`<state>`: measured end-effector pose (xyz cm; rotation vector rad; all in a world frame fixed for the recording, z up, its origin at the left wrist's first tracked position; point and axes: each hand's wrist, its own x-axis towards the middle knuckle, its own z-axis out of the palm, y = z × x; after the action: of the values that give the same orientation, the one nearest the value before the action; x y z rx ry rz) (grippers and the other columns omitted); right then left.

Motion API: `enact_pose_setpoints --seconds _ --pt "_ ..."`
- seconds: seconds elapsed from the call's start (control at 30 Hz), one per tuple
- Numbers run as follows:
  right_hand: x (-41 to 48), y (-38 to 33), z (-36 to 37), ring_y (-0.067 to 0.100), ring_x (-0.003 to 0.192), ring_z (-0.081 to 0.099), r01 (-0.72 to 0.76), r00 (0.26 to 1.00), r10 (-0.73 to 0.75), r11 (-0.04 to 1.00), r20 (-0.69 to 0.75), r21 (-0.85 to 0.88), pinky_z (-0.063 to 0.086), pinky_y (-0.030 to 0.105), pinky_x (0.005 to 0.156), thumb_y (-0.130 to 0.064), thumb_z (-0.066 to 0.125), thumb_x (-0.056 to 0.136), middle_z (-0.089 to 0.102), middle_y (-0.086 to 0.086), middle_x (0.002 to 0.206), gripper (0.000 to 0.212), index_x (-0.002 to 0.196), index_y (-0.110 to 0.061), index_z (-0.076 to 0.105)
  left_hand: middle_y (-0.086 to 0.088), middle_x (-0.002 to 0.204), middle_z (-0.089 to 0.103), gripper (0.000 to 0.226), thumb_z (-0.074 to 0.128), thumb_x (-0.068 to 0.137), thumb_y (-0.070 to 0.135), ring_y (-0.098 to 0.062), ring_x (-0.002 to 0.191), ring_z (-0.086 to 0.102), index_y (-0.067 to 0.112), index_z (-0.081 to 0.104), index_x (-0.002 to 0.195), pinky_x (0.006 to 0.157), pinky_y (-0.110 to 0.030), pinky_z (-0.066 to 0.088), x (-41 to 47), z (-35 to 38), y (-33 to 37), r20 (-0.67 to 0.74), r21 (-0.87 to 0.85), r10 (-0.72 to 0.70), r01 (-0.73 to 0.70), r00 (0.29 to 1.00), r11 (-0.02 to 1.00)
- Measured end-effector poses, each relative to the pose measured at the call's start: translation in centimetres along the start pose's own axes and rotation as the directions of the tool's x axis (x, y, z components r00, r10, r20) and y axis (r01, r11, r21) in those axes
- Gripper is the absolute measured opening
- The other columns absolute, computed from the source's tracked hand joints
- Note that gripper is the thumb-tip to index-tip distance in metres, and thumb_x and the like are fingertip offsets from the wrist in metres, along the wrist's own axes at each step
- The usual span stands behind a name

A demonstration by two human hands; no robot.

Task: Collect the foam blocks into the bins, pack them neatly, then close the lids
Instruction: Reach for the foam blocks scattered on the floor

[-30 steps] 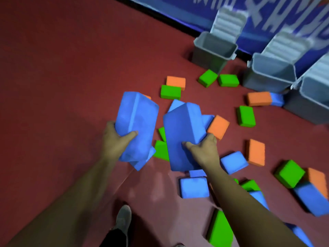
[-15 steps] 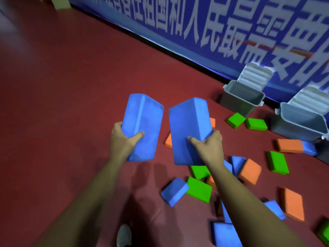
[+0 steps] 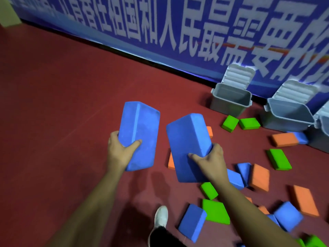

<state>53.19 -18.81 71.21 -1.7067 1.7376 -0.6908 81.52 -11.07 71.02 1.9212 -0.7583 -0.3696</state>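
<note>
On the head camera, our left hand is curling fingers and thumb round the lower end of the left blue rectangular foam block. Our right hand is gripping the right blue rectangular foam block the same way. Both blocks are being held upright in the air, side by side and apart. Compared with a second ago, the grips are staying the same, but the blocks are riding clear of the scattered pile, and our white shoe is stepping forward on the dark red floor. The open grey plastic bins are standing at the floor's far edge against the blue banner, their ribbed lids tipped back. They are now sitting ahead and to our right. We are judging this as the carry towards a bin, with nothing dropped in yet. Many loose green, orange and blue foam blocks are lying on the floor between us and the bins, so collecting is far from finished and the lids are waiting.
</note>
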Motion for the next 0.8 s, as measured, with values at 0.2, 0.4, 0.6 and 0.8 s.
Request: enact_pose_setpoints --seconds 0.2,0.4,0.6,0.8 --pt "13.5 -3.0 5.4 0.028 0.103 0.054 -0.05 0.996 0.054 0.997 -0.066 0.055 0.049 0.045 0.085 -0.052 0.082 0.064 0.049 0.001 0.108 0.069 0.11 -0.014 0.047 -0.012 0.12 0.061 0.07 0.09 0.065 0.028 -0.028 0.107 0.059 0.011 0.052 0.121 0.092 -0.037 0.048 14.5 7.6 1.6 0.069 0.008 0.068 -0.069 0.995 0.998" --pt "30.3 -11.3 10.4 0.031 0.107 0.054 -0.011 0.999 0.013 0.999 -0.03 0.053 0.048 0.045 0.088 -0.053 0.083 0.064 0.052 0.007 0.112 0.075 0.112 -0.007 0.05 -0.013 0.113 0.062 0.07 0.093 0.06 0.029 -0.031 0.102 0.061 0.011 0.054 0.116 0.089 -0.044 0.05 29.6 11.4 2.8 0.048 0.052 0.044 -0.046 0.998 0.998" --pt "45.1 -18.6 13.4 0.032 0.11 0.054 0.023 0.999 -0.019 0.996 -0.045 0.08 0.048 0.049 0.091 -0.052 0.083 0.064 0.05 0.008 0.118 0.079 0.119 -0.007 0.047 -0.012 0.113 0.062 0.07 0.093 0.06 0.029 -0.03 0.102 0.061 0.01 0.054 0.116 0.09 -0.045 0.051 43.3 16.1 4.5 0.052 0.054 0.014 -0.017 0.999 0.998" --pt "59.2 -22.0 18.3 0.027 0.109 0.055 -0.022 0.993 0.029 0.998 -0.111 0.066 0.05 0.047 0.089 -0.054 0.081 0.064 0.047 0.002 0.117 0.079 0.121 -0.011 0.046 -0.011 0.119 0.059 0.07 0.089 0.064 0.033 -0.031 0.108 0.058 0.012 0.054 0.121 0.092 -0.041 0.048 59.5 25.3 6.1 0.116 0.083 0.036 -0.045 0.993 0.996"
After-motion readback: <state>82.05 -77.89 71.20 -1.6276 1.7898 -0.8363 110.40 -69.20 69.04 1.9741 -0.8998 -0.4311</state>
